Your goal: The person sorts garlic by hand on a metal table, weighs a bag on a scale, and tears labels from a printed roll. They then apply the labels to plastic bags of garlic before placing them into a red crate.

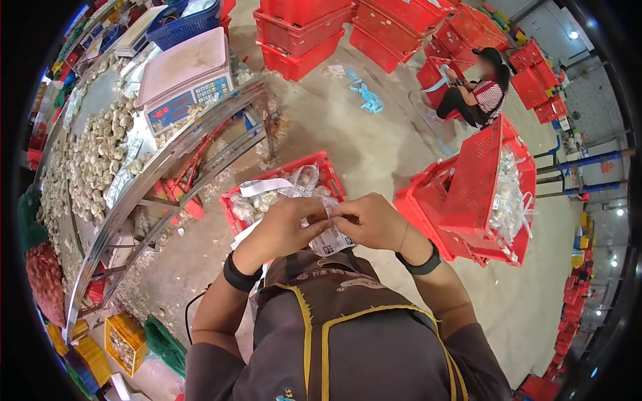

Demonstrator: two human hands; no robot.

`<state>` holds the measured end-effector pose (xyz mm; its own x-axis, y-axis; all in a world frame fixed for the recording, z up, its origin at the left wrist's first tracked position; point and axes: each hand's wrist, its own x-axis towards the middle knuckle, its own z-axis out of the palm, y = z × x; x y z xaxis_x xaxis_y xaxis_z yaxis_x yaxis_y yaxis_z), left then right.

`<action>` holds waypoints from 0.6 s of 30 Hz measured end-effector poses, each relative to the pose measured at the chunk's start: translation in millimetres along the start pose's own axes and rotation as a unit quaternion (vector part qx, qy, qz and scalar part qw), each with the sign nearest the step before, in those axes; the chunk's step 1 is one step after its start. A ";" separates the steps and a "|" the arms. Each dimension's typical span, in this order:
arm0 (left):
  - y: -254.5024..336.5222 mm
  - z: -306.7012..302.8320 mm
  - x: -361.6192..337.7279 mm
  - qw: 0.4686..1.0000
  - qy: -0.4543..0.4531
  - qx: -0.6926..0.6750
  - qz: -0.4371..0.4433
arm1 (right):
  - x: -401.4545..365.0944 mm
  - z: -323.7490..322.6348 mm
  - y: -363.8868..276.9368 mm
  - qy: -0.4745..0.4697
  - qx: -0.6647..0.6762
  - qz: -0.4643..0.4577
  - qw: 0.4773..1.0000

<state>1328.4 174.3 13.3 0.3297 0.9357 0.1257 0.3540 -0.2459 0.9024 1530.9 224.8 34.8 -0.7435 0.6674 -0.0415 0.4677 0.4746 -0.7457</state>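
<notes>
In front of my chest, both hands meet with their fingertips pinched together. My left hand (291,227) and my right hand (374,222) are closed on a strip of white printed labels (332,243), part of which hangs below the fingers. Its exact hold is partly hidden by the fingers. Just beyond the hands is a red crate (324,164) with clear bags of garlic (251,206) in it. A white curled strip (263,186) lies across these bags.
To the left, a metal-edged table (150,175) bears loose garlic (100,150) and a weighing scale (184,67). At right stand stacked red crates (461,194) with bagged garlic. A person (478,93) sits farther back near more crates. Blue plastic (365,93) lies on the floor.
</notes>
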 end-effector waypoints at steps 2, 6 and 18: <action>0.2 1.9 2.4 0.999 -0.031 -0.007 -0.007 | 0.6 -2.7 1.6 -0.005 -0.020 -0.016 1.000; -0.8 14.1 8.8 0.997 -0.031 -0.068 0.027 | -5.2 -10.5 3.6 -0.014 -0.037 -0.002 0.999; 4.0 41.2 18.6 0.989 0.038 -0.134 -0.058 | -37.0 -9.6 33.7 0.073 0.286 0.185 0.938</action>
<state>1372.0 180.3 2.3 0.2308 0.9724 0.0352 0.1375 -0.0684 0.9881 1578.7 221.6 17.6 -0.4883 0.8171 -0.3063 0.3166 -0.1612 -0.9348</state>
